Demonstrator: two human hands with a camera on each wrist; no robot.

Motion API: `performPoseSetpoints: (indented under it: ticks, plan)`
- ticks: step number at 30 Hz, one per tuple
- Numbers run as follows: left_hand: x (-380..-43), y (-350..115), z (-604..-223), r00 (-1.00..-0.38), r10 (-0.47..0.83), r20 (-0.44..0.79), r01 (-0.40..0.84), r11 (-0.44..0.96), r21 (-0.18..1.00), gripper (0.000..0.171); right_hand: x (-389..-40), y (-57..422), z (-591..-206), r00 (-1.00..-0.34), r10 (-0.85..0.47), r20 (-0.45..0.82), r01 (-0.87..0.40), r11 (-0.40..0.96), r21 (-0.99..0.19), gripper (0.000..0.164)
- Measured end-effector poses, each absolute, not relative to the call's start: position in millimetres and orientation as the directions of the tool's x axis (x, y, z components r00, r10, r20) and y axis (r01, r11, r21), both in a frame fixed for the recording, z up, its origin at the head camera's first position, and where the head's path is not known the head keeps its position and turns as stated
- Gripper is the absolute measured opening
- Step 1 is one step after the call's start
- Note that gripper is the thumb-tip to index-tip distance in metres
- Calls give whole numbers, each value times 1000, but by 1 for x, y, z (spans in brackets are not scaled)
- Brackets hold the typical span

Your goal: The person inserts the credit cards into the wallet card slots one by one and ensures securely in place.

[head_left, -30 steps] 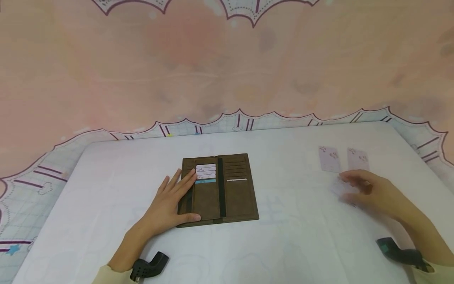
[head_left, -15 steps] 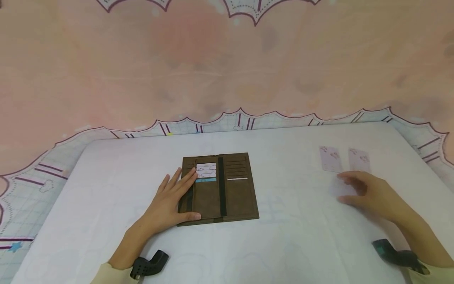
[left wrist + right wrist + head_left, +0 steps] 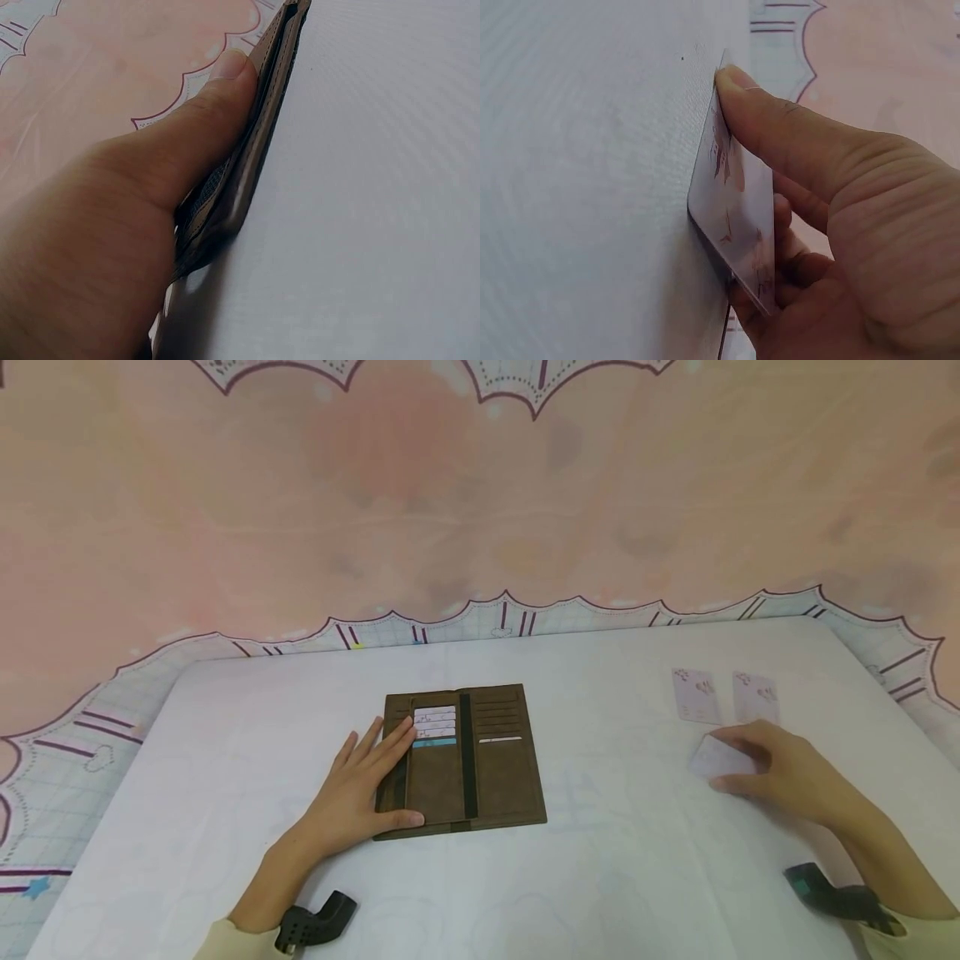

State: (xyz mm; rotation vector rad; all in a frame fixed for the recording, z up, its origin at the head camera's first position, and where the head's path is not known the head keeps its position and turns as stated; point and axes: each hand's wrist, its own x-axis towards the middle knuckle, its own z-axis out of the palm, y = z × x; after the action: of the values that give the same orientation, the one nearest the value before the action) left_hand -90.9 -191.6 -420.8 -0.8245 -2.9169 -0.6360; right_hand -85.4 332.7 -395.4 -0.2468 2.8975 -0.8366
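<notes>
An open brown wallet [image 3: 510, 781] lies on the white table, with several white cards [image 3: 435, 723] and a blue-edged one in the slots of its left half. One more card edge [image 3: 501, 740] shows in the right half. My left hand [image 3: 356, 793] rests on the wallet's left side, fingers spread, thumb near the lower edge. At the right, my right hand [image 3: 787, 768] pinches a pale printed card [image 3: 739, 217] by its edges between thumb and fingers. In the right wrist view the card stands tilted, close over the table surface.
Two pale printed cards [image 3: 696, 696] lie side by side just beyond my right hand. The white tabletop [image 3: 615, 877] ends at a far edge, against a patterned pink cloth [image 3: 450, 510]. Each wrist wears a black device [image 3: 318, 920].
My right hand has shifted slightly left, and the card in it, blurred before, now shows as a pale tilted shape. My left hand and the wallet have stayed put.
</notes>
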Motion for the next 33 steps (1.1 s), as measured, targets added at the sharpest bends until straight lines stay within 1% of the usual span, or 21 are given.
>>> performPoseSetpoints:
  ticks: [4, 7, 11, 14, 18, 24, 30, 33]
  plan:
    - [-91, -192, -421, -857, 492, 153, 511, 774, 374, 102, -85, 333, -396, -979, -203, 14, -182, 844, -504, 64]
    - [-92, -192, -422, -857, 491, 157, 512, 775, 371, 102, -86, 334, -396, -978, -204, 51, -204, 858, -471, 54]
    - [-91, -192, -422, -855, 493, 159, 515, 774, 370, 102, -87, 334, -392, -982, -189, -27, -154, 868, -473, 45]
    - [-91, -191, -421, -857, 491, 157, 512, 773, 374, 102, -89, 336, -389, -978, -185, -96, -117, 869, -482, 43]
    - [-91, -191, -421, -859, 489, 152, 508, 774, 378, 102, -91, 339, -388, -974, -196, -109, -119, 863, -491, 37]
    - [-91, -192, -420, -858, 487, 160, 510, 774, 375, 102, -93, 342, -387, -969, -225, -99, -133, 818, -560, 28]
    - [-91, -192, -420, -852, 495, 167, 520, 768, 375, 102, -95, 345, -384, -969, -232, -89, -114, 734, -670, 33]
    - [-91, -191, -421, -853, 495, 164, 518, 769, 374, 102, -96, 344, -384, -974, -214, -80, -100, 715, -692, 35]
